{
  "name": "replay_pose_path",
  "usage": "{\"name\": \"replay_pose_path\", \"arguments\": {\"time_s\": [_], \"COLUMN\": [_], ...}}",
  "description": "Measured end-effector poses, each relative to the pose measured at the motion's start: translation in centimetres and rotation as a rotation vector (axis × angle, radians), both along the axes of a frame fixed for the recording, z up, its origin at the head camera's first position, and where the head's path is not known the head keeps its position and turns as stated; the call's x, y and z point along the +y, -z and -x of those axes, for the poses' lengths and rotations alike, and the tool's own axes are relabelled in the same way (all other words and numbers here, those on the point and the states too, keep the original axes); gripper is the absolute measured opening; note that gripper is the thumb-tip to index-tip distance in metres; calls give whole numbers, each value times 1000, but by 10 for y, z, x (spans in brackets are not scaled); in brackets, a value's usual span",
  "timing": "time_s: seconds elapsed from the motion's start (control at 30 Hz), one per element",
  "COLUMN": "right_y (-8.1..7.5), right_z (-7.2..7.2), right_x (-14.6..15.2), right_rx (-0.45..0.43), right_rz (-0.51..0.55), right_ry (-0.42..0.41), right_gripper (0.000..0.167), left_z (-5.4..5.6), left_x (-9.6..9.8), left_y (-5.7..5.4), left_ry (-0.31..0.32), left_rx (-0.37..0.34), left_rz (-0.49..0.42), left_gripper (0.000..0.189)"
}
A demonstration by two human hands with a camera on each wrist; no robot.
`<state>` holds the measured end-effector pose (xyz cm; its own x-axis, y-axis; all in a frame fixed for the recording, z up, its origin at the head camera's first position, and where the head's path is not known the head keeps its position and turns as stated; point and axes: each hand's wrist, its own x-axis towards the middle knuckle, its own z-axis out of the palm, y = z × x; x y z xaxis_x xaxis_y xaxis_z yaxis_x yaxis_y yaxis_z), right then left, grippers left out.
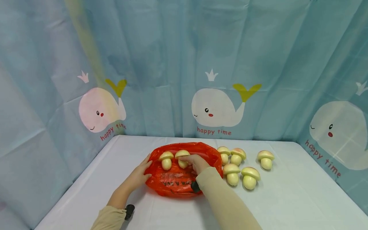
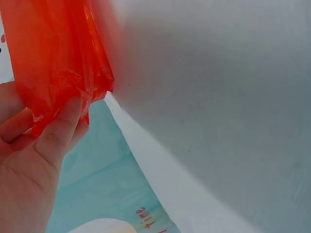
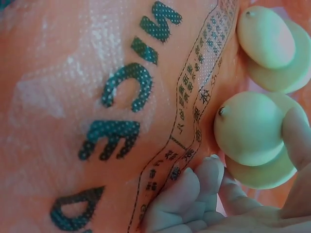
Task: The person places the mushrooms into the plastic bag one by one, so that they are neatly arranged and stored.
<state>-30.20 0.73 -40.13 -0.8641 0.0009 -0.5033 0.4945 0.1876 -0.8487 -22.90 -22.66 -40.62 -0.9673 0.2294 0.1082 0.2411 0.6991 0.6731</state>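
A pale blue curtain (image 1: 161, 64) printed with whales and the words "happy time" hangs behind and beside everything; in front of it stands a table (image 1: 310, 191) with a white top; a red plastic bag (image 1: 211, 155) lies on the table, its mouth open toward the person and dark lettering on its film; beige sleeves (image 1: 227, 198) cover the person's forearms.

The left hand (image 1: 138, 175) is at the bag's left edge, thumb and fingers pinching the film; the right hand (image 1: 196, 163) reaches into the bag's mouth, thumb and fingers closed on a cream-coloured mushroom (image 1: 181, 154), its other fingers bent close to the printed film; I cannot tell whether that mushroom rests on the bag or is lifted clear of it.

A second mushroom (image 1: 166, 160) sits just to its left, inside the bag, cap away from the person; five loose mushrooms (image 1: 250, 178) lie on the table to the right of the bag, four grouped near its side and one farther right; a small black device (image 1: 130, 211) shows at the left wrist.
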Motion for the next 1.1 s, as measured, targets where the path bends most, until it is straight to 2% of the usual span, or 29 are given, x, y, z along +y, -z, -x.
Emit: {"name": "replay_pose_path", "arguments": {"time_s": [0.23,0.4,0.57,0.73,0.87,1.1], "right_y": [-1,1,1,-2,-6,-17], "right_z": [4,-1,-8,-10,-7,12], "right_x": [-3,1,5,9,11,7], "right_rx": [-25,15,58,63,66,-39], "right_rz": [-39,-19,57,51,55,-35], "right_ry": [-6,-6,-28,-49,-58,-18], "right_gripper": [67,60,53,51,52,60], "left_z": [0,-1,0,1,4,2], "left_x": [0,0,1,2,0,0], "left_y": [2,1,0,0,0,-3], "left_ry": [0,-3,-13,-7,3,5], "left_rx": [2,2,-5,-10,4,-3], "left_rz": [3,-1,-1,6,15,25], "left_gripper": [55,55,56,56,56,56]}}
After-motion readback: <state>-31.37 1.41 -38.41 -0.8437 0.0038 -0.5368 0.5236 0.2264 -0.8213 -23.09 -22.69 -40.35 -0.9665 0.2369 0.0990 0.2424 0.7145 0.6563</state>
